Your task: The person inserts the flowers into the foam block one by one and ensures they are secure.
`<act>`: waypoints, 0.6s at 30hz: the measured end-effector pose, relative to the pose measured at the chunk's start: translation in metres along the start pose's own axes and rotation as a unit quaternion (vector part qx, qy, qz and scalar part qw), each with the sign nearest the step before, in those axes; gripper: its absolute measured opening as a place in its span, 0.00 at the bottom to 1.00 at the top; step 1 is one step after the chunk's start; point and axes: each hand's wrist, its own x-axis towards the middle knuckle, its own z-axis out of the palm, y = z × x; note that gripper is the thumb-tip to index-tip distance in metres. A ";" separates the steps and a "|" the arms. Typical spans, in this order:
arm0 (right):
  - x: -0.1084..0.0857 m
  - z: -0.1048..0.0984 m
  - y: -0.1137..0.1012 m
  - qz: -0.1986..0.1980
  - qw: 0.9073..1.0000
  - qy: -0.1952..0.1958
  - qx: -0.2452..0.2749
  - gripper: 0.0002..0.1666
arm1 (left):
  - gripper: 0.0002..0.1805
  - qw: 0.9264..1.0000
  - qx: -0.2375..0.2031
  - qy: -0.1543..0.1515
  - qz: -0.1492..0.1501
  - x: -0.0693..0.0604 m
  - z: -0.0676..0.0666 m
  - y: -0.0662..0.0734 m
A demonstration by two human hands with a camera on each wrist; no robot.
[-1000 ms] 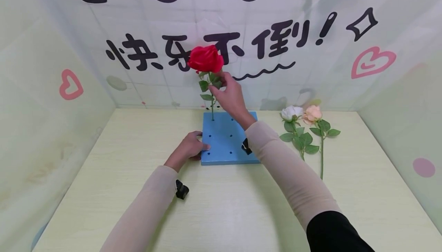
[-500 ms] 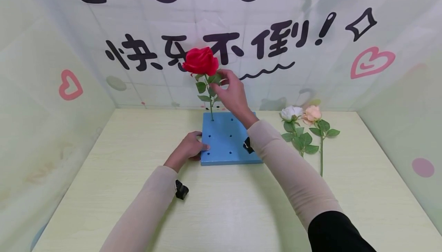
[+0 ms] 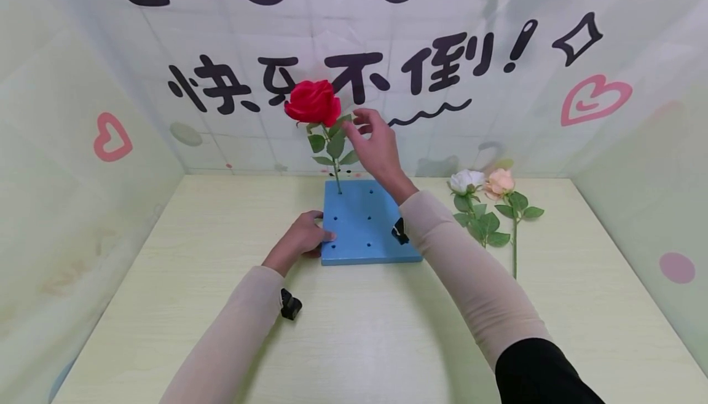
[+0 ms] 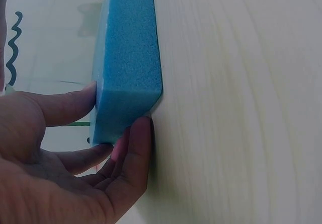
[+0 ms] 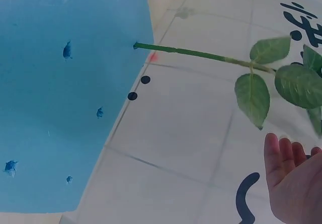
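Note:
A red rose [image 3: 313, 104] stands in a far-left hole of the blue foam board [image 3: 352, 232], its stem leaning slightly left. The right hand [image 3: 377, 147] is just right of the rose's upper leaves, its fingers loosely bent and off the stem. Whether the thumb touches a leaf, I cannot tell. In the right wrist view the green stem [image 5: 196, 54] enters the board, and that hand's fingers [image 5: 274, 161] are apart from it. The left hand [image 3: 301, 236] grips the board's left edge, with its thumb [image 4: 70, 103] on the top face and the other fingers along the side and lower edge.
A white rose [image 3: 467, 181] and a peach rose [image 3: 500, 182] lie on the table [image 3: 354, 336] to the right of the board. Several small holes dot the board. A printed sheet [image 3: 243, 139] hangs behind the table, with side panels left and right.
The right hand has loosened from the rose and moved slightly right. The bloom has tipped left and a little lower, its stem still in the hole. The left hand has stayed put.

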 end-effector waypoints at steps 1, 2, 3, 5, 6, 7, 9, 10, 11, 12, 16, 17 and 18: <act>0.000 -0.001 0.000 -0.002 1.000 0.002 -0.001 0.26 | 0.38 1.000 -0.001 0.000 0.000 0.000 0.000 0.000; 0.001 -0.002 0.000 -0.001 1.000 0.004 -0.001 0.26 | 0.38 1.000 -0.002 -0.001 0.000 0.000 0.000 0.000; 0.001 -0.002 0.000 -0.001 1.000 0.005 0.000 0.26 | 0.38 1.000 -0.001 -0.001 -0.001 0.001 0.000 0.000; 0.001 -0.004 0.000 0.000 1.000 0.009 0.001 0.26 | 0.38 1.000 0.001 -0.002 -0.004 0.001 -0.001 0.000; 0.002 -0.005 0.000 0.003 1.000 0.009 0.003 0.26 | 0.38 1.000 0.004 -0.003 -0.006 0.002 -0.001 0.000; 0.002 -0.006 0.000 0.005 1.000 0.009 0.003 0.26 | 0.38 1.000 0.005 -0.004 -0.007 0.002 -0.001 0.000; 0.001 -0.007 0.000 0.009 1.000 0.010 0.006 0.26 | 0.38 1.000 0.008 -0.005 -0.009 0.003 -0.001 0.000; 0.001 -0.008 0.000 0.012 1.000 0.010 0.006 0.26 | 0.38 1.000 0.010 -0.005 -0.009 0.003 0.000 0.000; 0.001 -0.008 0.000 0.012 1.000 0.009 0.006 0.26 | 0.38 1.000 0.010 -0.004 -0.009 0.003 0.000 -0.001; 0.001 -0.009 0.001 0.011 1.000 0.010 0.006 0.26 | 0.38 1.000 0.010 -0.005 -0.009 0.003 0.000 -0.001; 0.002 -0.011 0.003 0.008 1.000 0.014 0.005 0.26 | 0.38 1.000 0.009 -0.001 -0.013 0.002 0.001 0.000; 0.001 -0.011 0.004 0.008 1.000 0.014 0.004 0.26 | 0.38 1.000 0.010 0.000 -0.015 0.002 0.001 0.000; 0.002 -0.012 0.004 0.010 1.000 0.015 0.003 0.26 | 0.38 1.000 0.011 0.002 -0.015 0.002 0.001 0.000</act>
